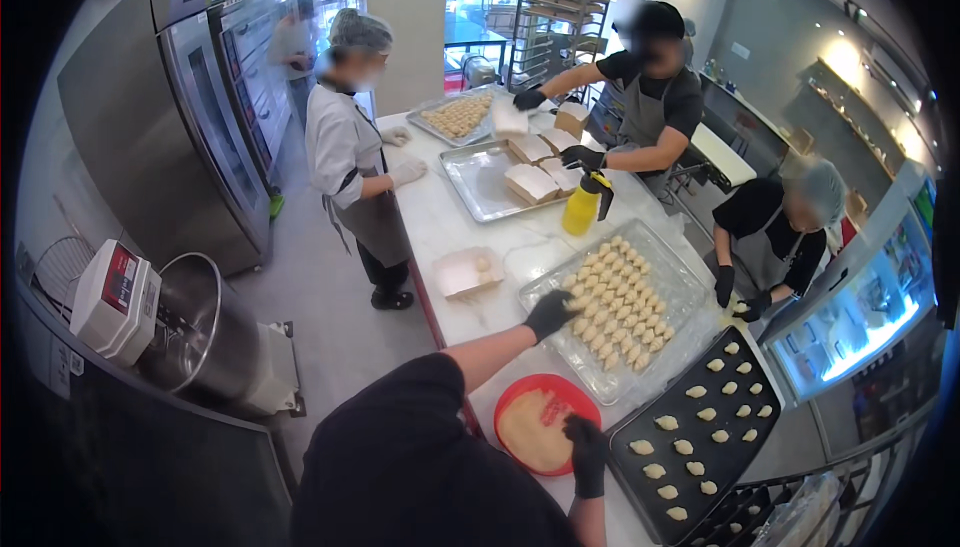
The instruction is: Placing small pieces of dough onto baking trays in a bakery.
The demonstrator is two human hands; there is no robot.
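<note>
My left hand [550, 314], in a black glove, reaches over the near-left edge of a plastic-lined metal tray [682, 265]. Its fingers are stretched toward pale shaped dough pieces [618, 304] set in rows and look open; contact is hard to make out. Over the right side of a red round bowl [508, 394] is my black-gloved right hand [587, 447], fingers curled together. Whatever they hold is too small or hidden. Tan crumbs or powder [530, 430] fill much of the bowl, with some red of it showing through.
A black baking tray [640, 492] with spaced dough pieces lies right of the bowl. A paper box [468, 273], a yellow spray bottle [580, 209] and a tray of boxes [474, 185] stand farther off. Co-workers [350, 137] flank the table [420, 209]; a mixer [190, 322] stands left.
</note>
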